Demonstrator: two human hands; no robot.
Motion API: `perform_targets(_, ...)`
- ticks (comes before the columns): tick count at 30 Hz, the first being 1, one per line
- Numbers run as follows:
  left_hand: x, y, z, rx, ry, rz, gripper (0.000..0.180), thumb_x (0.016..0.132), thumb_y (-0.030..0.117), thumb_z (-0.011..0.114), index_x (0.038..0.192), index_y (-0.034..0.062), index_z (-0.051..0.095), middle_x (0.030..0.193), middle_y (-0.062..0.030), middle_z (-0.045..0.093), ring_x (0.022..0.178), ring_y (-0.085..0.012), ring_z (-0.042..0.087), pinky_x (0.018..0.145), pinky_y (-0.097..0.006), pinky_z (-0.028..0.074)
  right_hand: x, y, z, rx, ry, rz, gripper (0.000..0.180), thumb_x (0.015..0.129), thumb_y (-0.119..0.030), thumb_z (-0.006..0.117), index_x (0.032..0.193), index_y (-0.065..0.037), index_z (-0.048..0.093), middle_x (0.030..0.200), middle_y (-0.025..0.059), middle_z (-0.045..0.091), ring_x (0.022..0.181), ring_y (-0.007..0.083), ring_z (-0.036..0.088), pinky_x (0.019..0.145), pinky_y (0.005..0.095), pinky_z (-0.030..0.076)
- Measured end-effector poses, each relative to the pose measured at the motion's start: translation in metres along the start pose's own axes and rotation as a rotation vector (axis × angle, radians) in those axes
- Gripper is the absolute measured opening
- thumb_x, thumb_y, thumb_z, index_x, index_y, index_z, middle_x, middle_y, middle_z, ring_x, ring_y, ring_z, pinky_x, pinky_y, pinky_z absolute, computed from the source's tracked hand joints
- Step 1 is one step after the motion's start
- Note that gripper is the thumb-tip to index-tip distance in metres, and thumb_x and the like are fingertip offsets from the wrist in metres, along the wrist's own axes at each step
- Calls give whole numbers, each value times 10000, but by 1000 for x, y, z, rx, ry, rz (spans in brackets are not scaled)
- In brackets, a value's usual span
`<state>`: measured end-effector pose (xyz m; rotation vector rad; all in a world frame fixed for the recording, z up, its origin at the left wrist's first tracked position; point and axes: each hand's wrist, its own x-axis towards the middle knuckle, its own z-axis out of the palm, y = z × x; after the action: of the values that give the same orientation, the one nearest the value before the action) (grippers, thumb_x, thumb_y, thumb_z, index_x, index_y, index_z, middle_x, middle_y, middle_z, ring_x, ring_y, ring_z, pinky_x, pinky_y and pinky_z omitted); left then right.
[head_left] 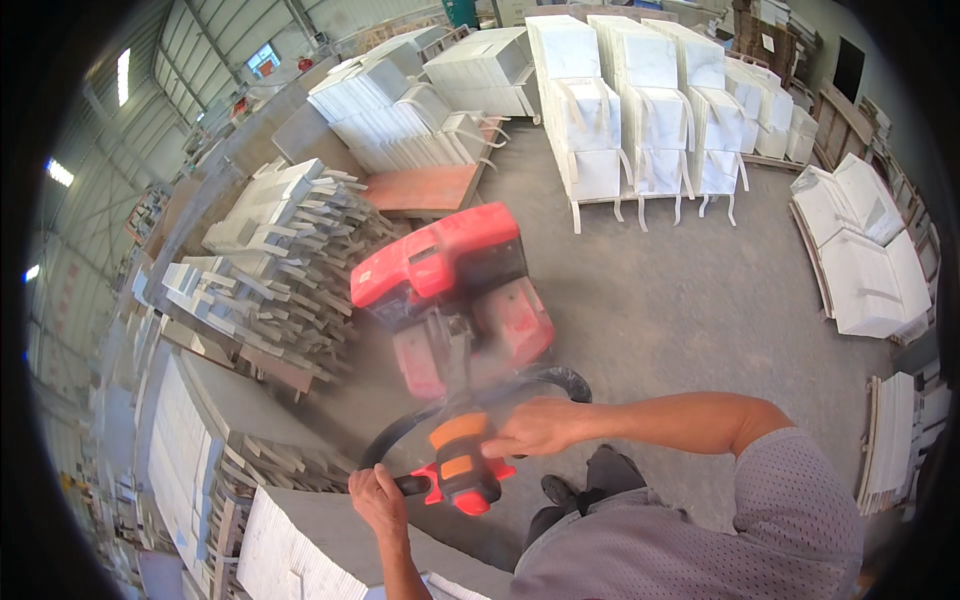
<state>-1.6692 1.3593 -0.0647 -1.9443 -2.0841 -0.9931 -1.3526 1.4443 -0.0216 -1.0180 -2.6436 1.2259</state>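
Steering is apparently happening, release remaining: left hand [376,497] is gripping curved black handle [568,378] of red-bodied truck [470,245]; right hand [537,426] is touching orange-and-black control head [459,466], closure unclear.

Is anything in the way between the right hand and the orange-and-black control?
Nothing that shows: the right hand is right at the orange-and-black control, and the left hand grips the black handle.

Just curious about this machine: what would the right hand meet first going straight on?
The right hand would likely meet the black-and-orange control head first, though they may already touch.
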Motion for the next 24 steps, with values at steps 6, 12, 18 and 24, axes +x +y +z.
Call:
perform_targets(6,56,-9,55,44,25,-38,363,972,109,499,648,-45,548,689,-184,552,737,-403,529,860,-499,448,60,55,-41,-78,-43,20,772,983,-713,329,875,-77,754,755,187,666,761,383,658,713,504,512)
perform_targets(12,146,-5,118,50,68,-43,373,994,121,483,665,-49,530,695,-191,534,749,-412,518,868,-504,437,118,105,-123,-105,-46,18,695,974,-692,352,929,-125,752,880,169,708,833,400,669,737,500,520)
perform_targets(18,230,-4,179,40,56,-87,383,999,116,462,654,-38,524,692,-181,542,743,-412,525,923,-509,449,173,160,-201,-131,-98,-31,706,972,-695,345,909,-127,759,882,174,708,851,403,667,773,507,519)
perform_targets(24,311,-7,231,29,37,-102,383,1006,109,438,652,-20,506,678,-175,521,723,-411,511,931,-502,446,229,207,-266,-62,-40,-65,803,990,-701,310,802,-50,740,772,197,678,770,399,662,727,510,512)
